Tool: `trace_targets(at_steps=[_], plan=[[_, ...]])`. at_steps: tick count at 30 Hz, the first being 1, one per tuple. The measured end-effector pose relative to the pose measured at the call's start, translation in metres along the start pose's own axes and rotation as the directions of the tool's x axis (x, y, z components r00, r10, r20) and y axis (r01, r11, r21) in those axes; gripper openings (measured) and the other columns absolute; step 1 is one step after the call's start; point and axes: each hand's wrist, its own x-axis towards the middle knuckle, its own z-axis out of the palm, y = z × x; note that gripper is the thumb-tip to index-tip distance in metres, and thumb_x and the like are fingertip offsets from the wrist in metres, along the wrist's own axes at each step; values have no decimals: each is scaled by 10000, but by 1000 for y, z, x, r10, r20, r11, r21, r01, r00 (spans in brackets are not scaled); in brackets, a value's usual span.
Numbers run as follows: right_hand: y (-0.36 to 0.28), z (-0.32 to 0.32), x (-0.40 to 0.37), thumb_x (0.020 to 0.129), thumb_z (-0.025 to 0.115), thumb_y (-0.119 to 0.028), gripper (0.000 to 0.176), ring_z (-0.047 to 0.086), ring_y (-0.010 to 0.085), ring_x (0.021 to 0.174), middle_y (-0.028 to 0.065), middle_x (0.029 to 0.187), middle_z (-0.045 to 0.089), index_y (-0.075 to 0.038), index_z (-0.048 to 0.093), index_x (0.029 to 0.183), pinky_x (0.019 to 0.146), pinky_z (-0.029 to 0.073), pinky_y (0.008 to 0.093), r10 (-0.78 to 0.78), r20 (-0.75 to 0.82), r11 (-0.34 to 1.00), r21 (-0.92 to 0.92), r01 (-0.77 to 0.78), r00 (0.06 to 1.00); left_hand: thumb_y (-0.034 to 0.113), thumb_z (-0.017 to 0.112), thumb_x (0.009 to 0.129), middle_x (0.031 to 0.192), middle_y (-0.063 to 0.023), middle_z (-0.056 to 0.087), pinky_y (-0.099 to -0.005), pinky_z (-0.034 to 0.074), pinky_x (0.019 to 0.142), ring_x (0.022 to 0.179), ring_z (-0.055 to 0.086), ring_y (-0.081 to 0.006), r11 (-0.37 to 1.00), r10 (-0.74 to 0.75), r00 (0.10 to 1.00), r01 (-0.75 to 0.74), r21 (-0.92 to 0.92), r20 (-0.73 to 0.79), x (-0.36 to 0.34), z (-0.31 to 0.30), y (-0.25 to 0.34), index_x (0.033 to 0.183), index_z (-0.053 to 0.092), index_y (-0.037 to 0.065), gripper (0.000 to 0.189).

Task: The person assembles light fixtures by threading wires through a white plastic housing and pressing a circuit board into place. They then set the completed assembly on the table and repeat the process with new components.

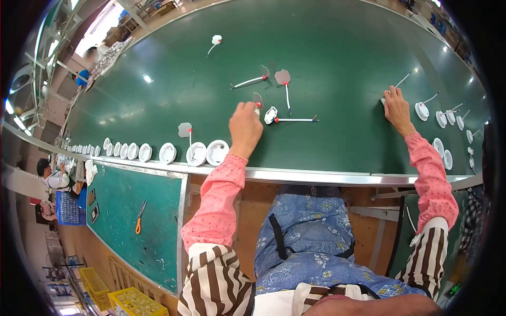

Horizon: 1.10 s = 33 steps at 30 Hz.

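Note:
My left hand [246,129] is closed, its fingertips pinching a small thin plate with a red connector [258,103]. Just to its right lies a white octagonal part [271,115] with a white cable [298,120] stretching right. My right hand [398,111] is farther right, fingers curled down onto a part mostly hidden beneath them. A white cable [404,79] sticks out beyond those fingers. Beyond my left hand rest a grey plate [282,77] with a red connector and cable, and another wired plate [265,72] seen nearly edge-on.
Several white round cups [217,152] line the green table's [337,147] near edge to the left. White round parts with cables [421,111] stand at right. A grey plate [184,129] leans by the cups. Orange-handled scissors [138,225] lie on a lower side table [132,195].

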Motion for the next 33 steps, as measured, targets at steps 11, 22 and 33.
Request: trace_targets(at_steps=[11,22,33], plan=[[-179,-211,-39,932,662,-135,416,634,124,947,79,1073,674,13,610,1318,752,543,257,-226,374,-348,831,-434,899,46,609,976,878,-41,658,-192,327,533,626,461,-43,-47,108,690,723,-689,716,-93,-58,116,1127,654,-17,170],[-221,-219,-112,989,640,-163,164,575,64,613,46,846,661,-7,635,1039,495,439,184,-325,593,-662,414,-625,737,90,601,1012,751,-20,627,-262,420,546,636,549,-111,541,108,908,288,-790,406,-154,-71,136,1035,687,2,125],[-229,-218,-137,960,590,-73,77,513,62,520,49,764,613,-4,619,979,396,345,188,-318,630,-723,321,-611,708,-20,564,924,830,-100,640,-306,480,647,702,601,-184,587,227,823,311,-748,520,-171,-77,131,1047,669,-24,162]])
